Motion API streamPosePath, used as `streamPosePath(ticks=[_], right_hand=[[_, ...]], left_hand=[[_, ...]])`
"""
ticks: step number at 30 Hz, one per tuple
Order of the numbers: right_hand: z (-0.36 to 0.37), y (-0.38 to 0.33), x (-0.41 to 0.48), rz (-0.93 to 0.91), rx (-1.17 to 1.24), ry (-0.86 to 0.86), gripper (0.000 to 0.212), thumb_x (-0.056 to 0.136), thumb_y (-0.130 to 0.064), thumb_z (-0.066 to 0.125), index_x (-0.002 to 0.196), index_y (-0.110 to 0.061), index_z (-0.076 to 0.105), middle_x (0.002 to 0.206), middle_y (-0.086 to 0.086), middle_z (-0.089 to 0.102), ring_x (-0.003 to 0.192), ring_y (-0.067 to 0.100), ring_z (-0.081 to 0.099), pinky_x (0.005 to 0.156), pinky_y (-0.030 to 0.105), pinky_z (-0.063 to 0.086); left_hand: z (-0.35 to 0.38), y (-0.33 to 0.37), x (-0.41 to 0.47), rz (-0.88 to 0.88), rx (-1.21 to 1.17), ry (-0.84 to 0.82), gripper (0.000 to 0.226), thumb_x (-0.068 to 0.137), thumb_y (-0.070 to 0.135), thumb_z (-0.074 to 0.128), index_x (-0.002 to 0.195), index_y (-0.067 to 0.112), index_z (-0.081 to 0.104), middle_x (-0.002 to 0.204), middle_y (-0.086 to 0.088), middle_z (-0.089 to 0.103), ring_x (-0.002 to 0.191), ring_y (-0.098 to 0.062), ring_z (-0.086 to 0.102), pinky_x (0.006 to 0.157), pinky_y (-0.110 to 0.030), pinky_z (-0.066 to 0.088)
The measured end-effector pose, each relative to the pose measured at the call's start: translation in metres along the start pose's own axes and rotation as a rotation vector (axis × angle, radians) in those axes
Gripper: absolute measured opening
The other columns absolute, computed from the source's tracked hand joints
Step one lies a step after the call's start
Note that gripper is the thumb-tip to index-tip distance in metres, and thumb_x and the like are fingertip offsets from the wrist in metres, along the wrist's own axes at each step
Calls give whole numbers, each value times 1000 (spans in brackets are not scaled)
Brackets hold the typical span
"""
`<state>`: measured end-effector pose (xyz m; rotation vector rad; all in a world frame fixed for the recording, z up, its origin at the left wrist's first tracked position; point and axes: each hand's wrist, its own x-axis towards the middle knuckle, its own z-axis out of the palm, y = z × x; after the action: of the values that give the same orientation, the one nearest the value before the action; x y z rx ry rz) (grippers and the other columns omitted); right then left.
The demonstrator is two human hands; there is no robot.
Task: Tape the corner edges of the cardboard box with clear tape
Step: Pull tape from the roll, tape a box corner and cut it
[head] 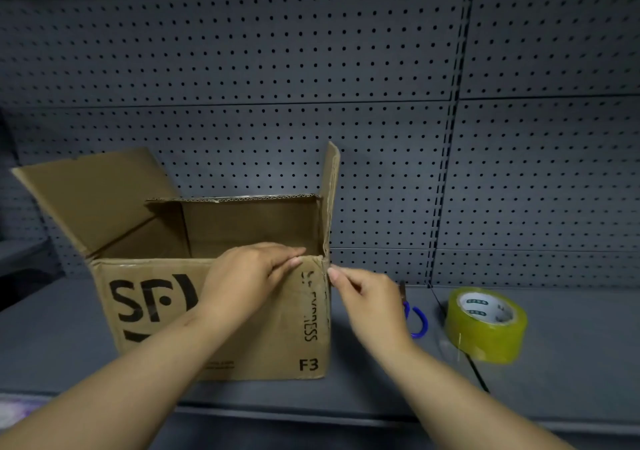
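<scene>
Cardboard box (221,311) sits open, flaps up, scuffed SF print, left hand (249,273) pressing flat on the front rim, right hand (363,297) curled at its corner, grip unclear.

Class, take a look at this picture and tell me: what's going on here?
A person is working at the front right corner of an open cardboard box on a grey shelf. The left hand presses on the front wall's top edge; the right hand has its fingertips at the corner edge. Whether it holds clear tape cannot be seen. The tape roll and blue-handled scissors sit to the right, untouched.
</scene>
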<state>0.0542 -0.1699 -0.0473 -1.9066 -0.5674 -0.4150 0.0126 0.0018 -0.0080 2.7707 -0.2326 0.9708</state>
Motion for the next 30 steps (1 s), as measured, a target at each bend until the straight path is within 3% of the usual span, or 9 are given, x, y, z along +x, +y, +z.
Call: streamPosePath(ticks=[3,6,10,14,16,19,23,26,30], right_hand=[[16,4,-10,4,-16,12,31,91,-29,52,118,-17,62,123,-5,63,109,-3,53,95,8,39],[27,4,-16,-3,-27,57,36,93,-26,49,127,-15,53,133,-4,55,111,-7,40,85,-13,19],[35,6,-23,-35,-38,61,40,96,-22,43,135,-15,43,140,-2,47,116,-7,33,86,-15,11],[41,15,-30,-37,-2,56,43,96,-22,42,138,-15,37,134,-11,44,119,-6,30,85,-14,10],[42,22,-35,-35,-44,72,44,95,-24,45,138,-17,39,127,-15,47,117,-4,39,89,-9,20],[49,29,-44,25,-159,92,48,93,-33,49,136,-13,43,117,2,65,103,12,59,83,15,42],[60,31,-45,84,-532,56,51,94,-44,38,136,-15,44,98,6,70,85,17,64,62,22,36],[55,28,-41,-1,-734,119,41,82,-41,62,110,-11,67,68,5,71,57,14,65,45,19,37],[51,46,-47,37,-705,-84,50,93,-51,32,103,-13,64,91,9,70,80,25,64,61,27,36]], left_hand=[[0,-1,0,16,8,-1,25,86,38,55,108,34,67,105,13,70,97,-5,64,74,-15,42],[-1,0,2,32,24,-11,27,89,41,51,110,34,66,108,15,69,99,-4,63,70,-13,41],[3,13,8,25,46,-97,50,87,61,31,112,34,63,112,15,67,99,-7,62,71,-24,50],[6,26,18,17,155,-164,58,81,71,25,83,27,63,80,7,66,72,-11,61,56,-30,50],[8,28,22,17,188,-177,51,87,63,30,72,22,56,70,5,60,66,-15,57,51,-29,43],[9,29,27,71,203,-180,42,94,50,32,70,21,49,68,4,54,66,-20,57,52,-29,39],[8,27,29,121,155,-202,40,96,44,32,69,19,47,66,2,52,65,-22,57,59,-32,45],[7,27,31,134,141,-223,41,97,42,32,67,17,46,66,0,51,66,-24,57,60,-33,45],[5,28,31,144,139,-235,42,97,41,30,69,17,49,68,-2,56,67,-23,59,62,-35,48]])
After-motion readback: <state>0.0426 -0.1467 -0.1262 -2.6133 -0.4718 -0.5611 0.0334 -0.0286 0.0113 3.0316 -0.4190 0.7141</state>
